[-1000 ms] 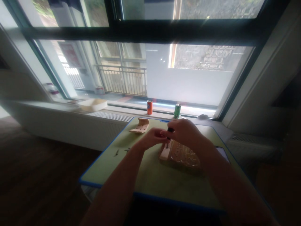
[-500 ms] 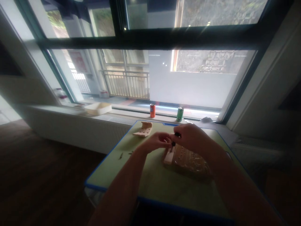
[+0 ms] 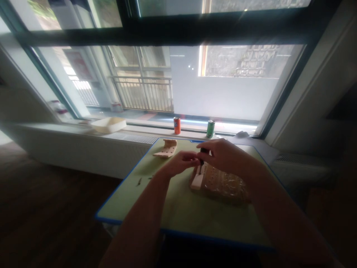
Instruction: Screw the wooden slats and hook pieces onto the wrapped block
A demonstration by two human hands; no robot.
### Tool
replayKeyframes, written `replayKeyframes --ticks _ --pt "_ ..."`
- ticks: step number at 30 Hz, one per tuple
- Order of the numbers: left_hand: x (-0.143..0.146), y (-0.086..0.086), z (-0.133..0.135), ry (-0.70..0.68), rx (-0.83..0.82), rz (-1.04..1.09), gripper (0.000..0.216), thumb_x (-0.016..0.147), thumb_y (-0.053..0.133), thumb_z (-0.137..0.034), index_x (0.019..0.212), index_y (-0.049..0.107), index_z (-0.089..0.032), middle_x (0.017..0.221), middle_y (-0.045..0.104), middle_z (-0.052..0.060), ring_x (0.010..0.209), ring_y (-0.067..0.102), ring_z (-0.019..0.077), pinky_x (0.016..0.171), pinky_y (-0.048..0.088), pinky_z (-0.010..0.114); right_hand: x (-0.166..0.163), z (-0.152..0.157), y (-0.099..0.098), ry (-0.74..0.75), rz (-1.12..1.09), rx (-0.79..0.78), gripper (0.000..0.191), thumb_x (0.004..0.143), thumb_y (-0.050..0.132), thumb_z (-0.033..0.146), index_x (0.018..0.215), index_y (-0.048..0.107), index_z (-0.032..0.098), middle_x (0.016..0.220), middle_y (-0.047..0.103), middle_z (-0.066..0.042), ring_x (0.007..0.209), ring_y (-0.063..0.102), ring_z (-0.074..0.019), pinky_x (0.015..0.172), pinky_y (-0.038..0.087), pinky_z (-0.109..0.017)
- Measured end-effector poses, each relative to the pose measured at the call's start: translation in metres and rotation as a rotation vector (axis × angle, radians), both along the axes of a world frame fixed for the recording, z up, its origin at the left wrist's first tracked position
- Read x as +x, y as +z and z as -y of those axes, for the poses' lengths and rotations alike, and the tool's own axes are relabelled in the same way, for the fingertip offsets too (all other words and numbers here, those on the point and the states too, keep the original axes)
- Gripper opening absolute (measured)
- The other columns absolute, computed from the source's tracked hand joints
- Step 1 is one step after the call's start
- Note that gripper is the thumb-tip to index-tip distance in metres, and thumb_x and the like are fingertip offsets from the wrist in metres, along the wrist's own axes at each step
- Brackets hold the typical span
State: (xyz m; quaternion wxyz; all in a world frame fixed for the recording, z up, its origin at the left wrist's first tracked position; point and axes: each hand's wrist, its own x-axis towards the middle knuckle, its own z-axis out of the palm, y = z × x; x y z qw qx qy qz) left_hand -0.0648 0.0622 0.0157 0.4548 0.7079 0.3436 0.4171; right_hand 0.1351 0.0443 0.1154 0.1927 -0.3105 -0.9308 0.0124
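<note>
My right hand is closed around the black handle of a screwdriver, which stands nearly upright. Its thin shaft points down at a pale flat piece at the left end of a brown block. That block looks covered in shiny clear plastic and has rows of small dark spots. From the left, my left hand pinches at the lower part of the screwdriver, its fingertips against my right fingers. The tip's exact contact is too small to make out.
A bent wooden piece with holes lies on the green, blue-edged table. Small dark screw-like bits are at the left. On the windowsill stand an orange can, a green can and a pale tray.
My right hand has turned around the screwdriver handle, with its fingers now straighter, and the screwdriver stands more upright. The whole view has shifted slightly.
</note>
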Motion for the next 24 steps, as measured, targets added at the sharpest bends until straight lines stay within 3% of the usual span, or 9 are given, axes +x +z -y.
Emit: replayKeyframes --ticks 2,6,9,13,17,21,24 --pt "0.000 0.000 0.000 -0.012 -0.026 0.017 0.031 0.072 0.069 -0.031 0.096 0.067 -0.011 0.086 0.066 0.007 0.078 0.059 0.0138 0.074 0.046 0.029 0.000 -0.002 0.001 -0.005 0.020 0.015 0.031 0.090 0.043 0.039 0.080 0.064 0.018 0.067 0.061 -0.001 0.057 0.049 -0.0091 0.055 0.032 -0.022" --pt "0.002 -0.004 -0.001 -0.015 -0.061 0.058 0.032 0.067 0.074 -0.027 0.094 0.067 -0.011 0.080 0.066 0.005 0.072 0.059 0.0129 0.069 0.047 0.028 -0.011 -0.006 -0.004 -0.168 0.093 0.154 0.046 0.087 0.039 0.051 0.068 0.062 0.016 0.060 0.057 -0.003 0.052 0.046 -0.0104 0.051 0.028 -0.025" --pt "0.003 -0.004 -0.001 0.000 -0.018 0.073 0.028 0.070 0.072 -0.026 0.092 0.068 -0.011 0.085 0.067 0.006 0.078 0.060 0.0143 0.077 0.047 0.031 -0.019 -0.006 -0.009 -0.233 0.085 0.219 0.045 0.087 0.040 0.052 0.071 0.063 0.016 0.064 0.059 -0.004 0.055 0.047 -0.0117 0.051 0.027 -0.026" --pt "0.001 0.001 0.000 -0.034 0.013 0.066 0.026 0.074 0.068 -0.028 0.093 0.068 -0.011 0.089 0.066 0.007 0.084 0.059 0.0156 0.082 0.046 0.033 -0.016 -0.003 -0.009 -0.098 0.004 0.106 0.028 0.087 0.047 0.039 0.085 0.063 0.016 0.074 0.062 -0.004 0.061 0.050 -0.0106 0.054 0.031 -0.024" --pt "0.001 0.003 0.002 -0.024 0.005 0.024 0.028 0.073 0.068 -0.031 0.092 0.068 -0.011 0.085 0.066 0.006 0.077 0.058 0.0137 0.073 0.047 0.029 -0.011 -0.003 -0.004 0.006 -0.010 0.068 0.024 0.089 0.045 0.032 0.088 0.063 0.017 0.075 0.062 -0.002 0.064 0.051 -0.0101 0.056 0.032 -0.023" --pt "0.003 -0.001 0.001 0.034 0.019 -0.021 0.036 0.065 0.075 -0.032 0.094 0.067 -0.013 0.079 0.065 0.004 0.067 0.056 0.0115 0.064 0.046 0.025 -0.020 -0.007 -0.009 -0.179 0.075 0.176 0.042 0.088 0.041 0.048 0.073 0.063 0.015 0.067 0.060 -0.004 0.057 0.050 -0.0118 0.053 0.029 -0.026" --pt "0.002 -0.004 -0.001 0.063 0.057 -0.037 0.032 0.067 0.073 -0.033 0.091 0.068 -0.012 0.078 0.065 0.005 0.068 0.057 0.0125 0.066 0.046 0.026 -0.027 -0.004 -0.015 -0.245 0.057 0.235 0.043 0.087 0.041 0.050 0.077 0.063 0.015 0.070 0.061 -0.005 0.058 0.051 -0.0135 0.052 0.029 -0.027"
